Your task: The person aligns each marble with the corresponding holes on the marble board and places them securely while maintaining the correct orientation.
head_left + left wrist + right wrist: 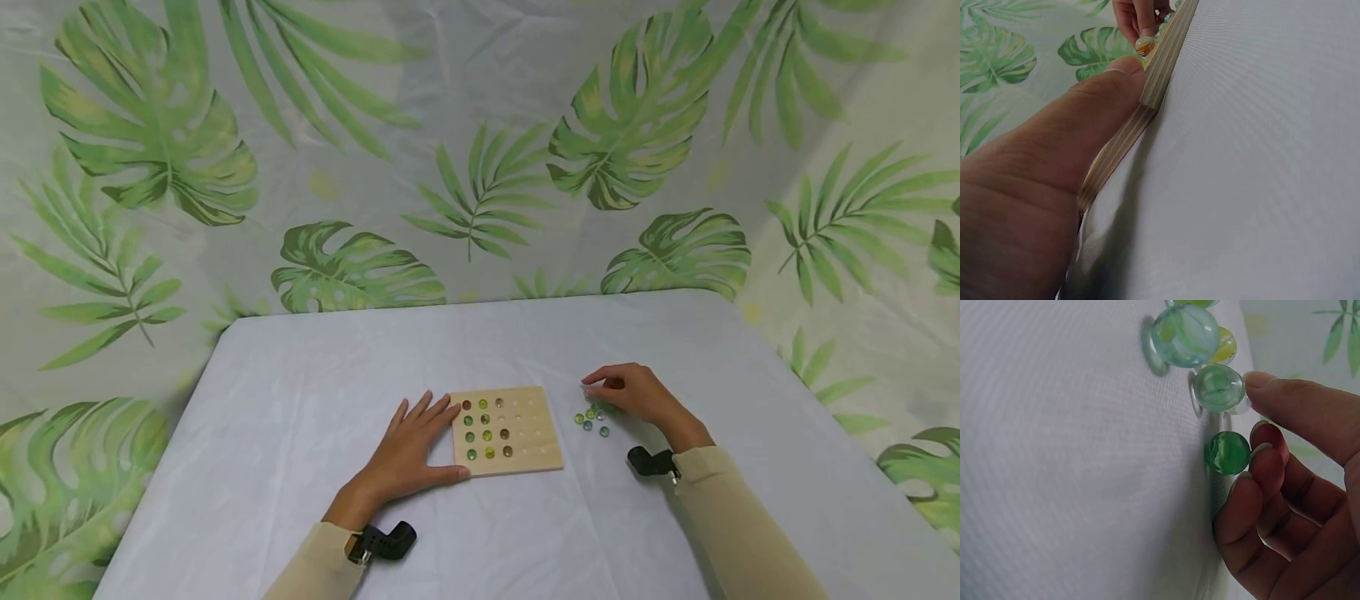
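A pale wooden board [533, 429] lies on the table, with brown, green and yellow-green marbles [487, 435] sitting in hollows on its left side. Bare hollows show on its right. My left hand [408, 450] spreads along the board's left side, the thumb [1110, 87] resting at the near corner. Right of the board, several loose glass marbles [587, 419] lie close together. Over their far side is my right hand [637, 396], fingers bent and the thumb apart from them. In the right wrist view, the fingertips are right beside a dark green marble [1229, 453] and a pale green one [1219, 387].
A white cloth covers the table [330, 367]. Behind it hangs a leaf-printed cloth [480, 192], which also shows at both sides. Each wrist carries a small black camera, on the left [386, 542] and on the right [651, 461].
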The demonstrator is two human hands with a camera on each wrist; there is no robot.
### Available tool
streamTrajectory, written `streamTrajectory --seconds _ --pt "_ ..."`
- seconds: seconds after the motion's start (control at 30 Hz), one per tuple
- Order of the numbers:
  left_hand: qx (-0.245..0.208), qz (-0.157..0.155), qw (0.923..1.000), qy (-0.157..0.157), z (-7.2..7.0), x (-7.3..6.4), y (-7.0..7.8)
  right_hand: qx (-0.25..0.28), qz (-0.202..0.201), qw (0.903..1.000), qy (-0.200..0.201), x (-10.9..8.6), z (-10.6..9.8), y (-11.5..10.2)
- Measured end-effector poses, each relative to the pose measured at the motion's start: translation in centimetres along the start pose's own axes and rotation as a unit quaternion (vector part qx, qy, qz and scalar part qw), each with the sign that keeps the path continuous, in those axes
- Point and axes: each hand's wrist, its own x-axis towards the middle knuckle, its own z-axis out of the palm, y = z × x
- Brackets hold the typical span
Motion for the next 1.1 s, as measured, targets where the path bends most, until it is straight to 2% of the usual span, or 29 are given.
streamTrajectory --seconds 0.57,0.87,1.1 --pt "-0.003 -0.006 1.0 -0.003 -0.18 -0.08 0.13 -0.025 0.014 0.9996 0.002 0.34 0.2 0.49" --pt "-0.005 -0.007 1.0 0.003 -0.23 -0.16 -0.03 -0.03 0.008 0.9995 0.002 0.45 0.27 0.21" --pt "-0.005 -0.005 1.0 0.004 -0.16 -0.12 0.12 -0.028 0.023 0.9993 -0.002 0.4 0.24 0.48"
